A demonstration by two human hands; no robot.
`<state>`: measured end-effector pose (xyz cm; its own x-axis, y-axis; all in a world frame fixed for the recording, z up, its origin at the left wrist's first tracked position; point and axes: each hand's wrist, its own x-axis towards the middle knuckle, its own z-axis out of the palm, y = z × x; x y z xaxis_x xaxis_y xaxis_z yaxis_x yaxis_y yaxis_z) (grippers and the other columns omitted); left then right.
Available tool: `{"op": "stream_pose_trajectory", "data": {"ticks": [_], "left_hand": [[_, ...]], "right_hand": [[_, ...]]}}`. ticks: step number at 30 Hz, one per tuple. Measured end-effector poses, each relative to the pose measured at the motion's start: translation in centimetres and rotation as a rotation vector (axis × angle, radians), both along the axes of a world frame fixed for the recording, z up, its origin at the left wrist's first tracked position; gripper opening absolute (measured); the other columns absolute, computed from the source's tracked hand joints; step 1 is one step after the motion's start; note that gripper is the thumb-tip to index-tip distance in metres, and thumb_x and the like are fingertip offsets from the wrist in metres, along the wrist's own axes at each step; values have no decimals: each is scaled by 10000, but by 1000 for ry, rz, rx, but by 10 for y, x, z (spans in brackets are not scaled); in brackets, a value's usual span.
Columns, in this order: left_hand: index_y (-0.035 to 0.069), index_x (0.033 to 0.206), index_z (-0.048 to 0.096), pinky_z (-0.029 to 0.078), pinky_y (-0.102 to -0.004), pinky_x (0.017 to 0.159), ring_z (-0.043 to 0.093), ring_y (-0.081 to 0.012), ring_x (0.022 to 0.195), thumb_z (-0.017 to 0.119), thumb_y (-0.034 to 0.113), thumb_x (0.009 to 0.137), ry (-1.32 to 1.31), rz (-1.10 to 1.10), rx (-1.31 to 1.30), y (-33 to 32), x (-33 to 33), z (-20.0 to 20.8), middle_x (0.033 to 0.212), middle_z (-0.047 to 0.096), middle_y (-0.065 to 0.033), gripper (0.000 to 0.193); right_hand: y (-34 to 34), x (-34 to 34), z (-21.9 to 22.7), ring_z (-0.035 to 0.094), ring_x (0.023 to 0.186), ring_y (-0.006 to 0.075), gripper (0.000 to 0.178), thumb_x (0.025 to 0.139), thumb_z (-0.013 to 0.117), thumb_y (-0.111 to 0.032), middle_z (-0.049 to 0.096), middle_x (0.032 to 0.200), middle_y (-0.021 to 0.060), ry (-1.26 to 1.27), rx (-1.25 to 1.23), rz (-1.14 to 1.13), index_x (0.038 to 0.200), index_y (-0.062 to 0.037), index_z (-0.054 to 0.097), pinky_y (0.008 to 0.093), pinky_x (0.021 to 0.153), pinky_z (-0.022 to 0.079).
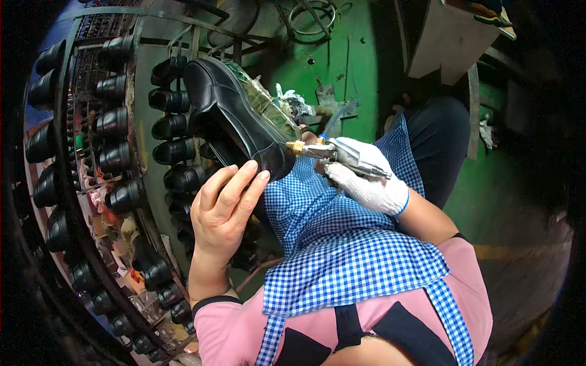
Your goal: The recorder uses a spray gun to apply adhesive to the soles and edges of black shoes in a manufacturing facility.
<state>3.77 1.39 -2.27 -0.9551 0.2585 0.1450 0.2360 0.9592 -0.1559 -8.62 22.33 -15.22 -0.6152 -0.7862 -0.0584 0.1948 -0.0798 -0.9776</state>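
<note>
A black leather shoe (246, 114) is held up tilted in front of me, its toe pointing up and left. My left hand (223, 210), bare, grips it near the heel, fingertips pressed on the collar. Along its far side runs a shiny, translucent greenish-yellow strip (268, 105); I cannot tell whether that is sole or wrapping. A metal spray gun (351, 157) with a brass nozzle is in my right hand (369, 183), which wears a white knit glove. The nozzle sits close to the shoe's heel. A blue hose (334, 121) meets the gun near its front.
To the left, a curved metal rack (135, 91) carries rows of black shoes (113, 125). Crumpled silvery material (296, 104) lies beyond the gun on the green floor (360, 61). A pale board-sided table (448, 43) stands at the far right, and a wire coil (311, 17) at the top.
</note>
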Motion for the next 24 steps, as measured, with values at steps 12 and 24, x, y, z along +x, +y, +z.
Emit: {"op": "stream_pose_trajectory", "data": {"ticks": [12,24], "left_hand": [[167,1171,745,571,-326,819,617,-204,1071,721,69,777,-18,-21,-23,1,-5,5,1255,648,25,407],[160,1156,740,519,-480,1027,604,-287,1234,724,106,791,-167,-11,77,8,-48,21,1259,662,-36,369]], "right_hand": [[3,6,-1,618,677,272,216,915,720,-270,585,805,102,447,105,-35,978,-69,672,350,604,493],[18,9,-1,649,678,291,211,876,754,-306,629,772,84,455,80,-221,887,-115,663,377,596,515]]}}
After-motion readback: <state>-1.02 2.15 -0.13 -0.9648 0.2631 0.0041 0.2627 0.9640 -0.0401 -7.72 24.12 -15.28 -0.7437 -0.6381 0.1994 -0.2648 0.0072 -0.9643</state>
